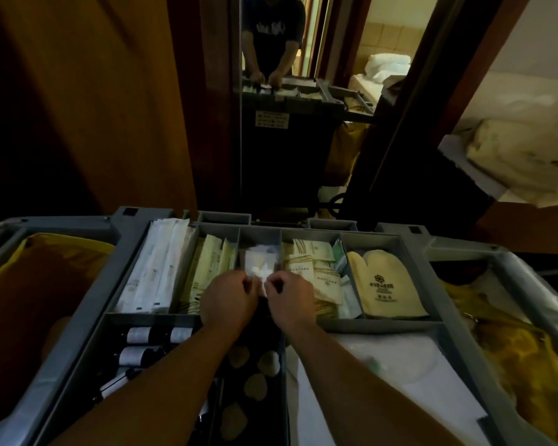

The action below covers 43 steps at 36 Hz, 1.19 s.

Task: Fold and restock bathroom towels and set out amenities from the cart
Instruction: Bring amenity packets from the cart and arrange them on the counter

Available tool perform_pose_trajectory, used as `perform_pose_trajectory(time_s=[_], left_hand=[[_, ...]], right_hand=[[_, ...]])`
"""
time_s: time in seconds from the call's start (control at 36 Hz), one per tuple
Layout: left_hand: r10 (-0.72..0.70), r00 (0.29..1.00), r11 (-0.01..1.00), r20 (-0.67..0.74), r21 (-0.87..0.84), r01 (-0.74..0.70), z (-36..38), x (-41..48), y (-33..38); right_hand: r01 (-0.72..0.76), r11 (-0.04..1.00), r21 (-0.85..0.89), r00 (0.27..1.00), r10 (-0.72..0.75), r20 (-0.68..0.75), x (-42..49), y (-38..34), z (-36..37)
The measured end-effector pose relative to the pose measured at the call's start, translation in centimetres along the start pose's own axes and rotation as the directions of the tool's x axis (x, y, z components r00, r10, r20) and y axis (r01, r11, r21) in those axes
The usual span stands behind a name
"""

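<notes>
The grey housekeeping cart top point(132, 220) is split into compartments of amenities. My left hand point(229, 299) and my right hand point(290, 300) meet over the narrow middle compartment, both pinching small clear plastic packets point(261, 263) that lie there. Long white wrapped packets point(157, 268) fill the left compartment, with cream sachets point(211, 265) beside them. Cream boxed packets point(314, 268) lie right of my hands. A cream mitt with a printed logo point(385, 284) fills the far right compartment.
Small dark bottles with white labels point(139, 344) and pale round soaps point(255, 386) lie in the near compartments, white folded linen point(397, 365) to the right. Yellow bags point(39, 268) hang at both cart ends. A mirror point(271, 59) ahead reflects the cart; a doorway opens right.
</notes>
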State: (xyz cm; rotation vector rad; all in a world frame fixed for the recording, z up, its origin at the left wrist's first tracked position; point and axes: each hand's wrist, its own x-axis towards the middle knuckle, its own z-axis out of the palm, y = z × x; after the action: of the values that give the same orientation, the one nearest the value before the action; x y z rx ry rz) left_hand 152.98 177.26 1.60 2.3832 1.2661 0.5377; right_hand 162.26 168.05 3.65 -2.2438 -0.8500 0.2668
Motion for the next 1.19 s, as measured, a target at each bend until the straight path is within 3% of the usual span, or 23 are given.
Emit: perform_pose_trajectory(time_s=[0.11, 0.17, 0.25, 0.31, 0.39, 0.53, 0.78, 0.92, 1.06, 1.19], left_hand=[[-0.030, 1.000, 0.999, 0.002, 0.031, 0.030, -0.1, -0.1, 0.2], [-0.026, 1.000, 1.000, -0.003, 0.017, 0.026, -0.4, -0.3, 0.4], [-0.029, 1.000, 0.999, -0.005, 0.023, 0.029, -0.7, -0.5, 0.5], [-0.032, 0.999, 0.999, -0.008, 0.037, 0.032, -0.7, -0.5, 0.4], [-0.040, 0.999, 0.999, -0.015, 0.016, 0.040, -0.7, -0.5, 0.4], [-0.038, 0.999, 0.999, -0.012, 0.027, 0.038, -0.4, -0.4, 0.3], [-0.054, 0.998, 0.992, 0.036, 0.116, 0.049, -0.6, -0.3, 0.8], [-0.022, 0.999, 0.996, 0.039, -0.087, 0.025, -1.5, -1.3, 0.6], [-0.164, 0.983, 0.940, -0.085, -0.314, 0.130, -3.3, -3.9, 1.4], [-0.227, 0.945, 0.917, -0.235, -0.379, 0.126, -6.6, -8.0, 3.4]], right_hand=[[-0.012, 1.000, -0.010, 0.994, 0.011, -0.107, 1.0, 1.1, -3.1], [-0.039, 0.992, -0.116, 0.995, 0.028, -0.094, 2.4, 2.8, -5.9], [-0.080, 0.904, -0.420, 0.993, 0.108, 0.043, 5.0, 5.7, -9.8], [-0.015, 0.810, -0.586, 0.976, 0.138, 0.167, 6.3, 7.4, -11.3], [0.054, 0.763, -0.644, 0.949, 0.161, 0.271, 6.8, 8.3, -12.2], [0.044, 0.814, -0.580, 0.949, 0.146, 0.278, 5.5, 9.8, -10.9], [-0.055, 0.875, -0.481, 0.975, 0.151, 0.164, 4.4, 10.6, -9.7], [-0.061, 0.924, -0.378, 0.996, 0.082, 0.041, 3.2, 9.9, -10.6], [0.064, 0.990, -0.122, 0.998, -0.067, -0.015, 1.7, 7.8, -11.2], [0.352, 0.929, 0.112, 0.936, -0.352, -0.018, -1.3, 2.7, -10.8]])
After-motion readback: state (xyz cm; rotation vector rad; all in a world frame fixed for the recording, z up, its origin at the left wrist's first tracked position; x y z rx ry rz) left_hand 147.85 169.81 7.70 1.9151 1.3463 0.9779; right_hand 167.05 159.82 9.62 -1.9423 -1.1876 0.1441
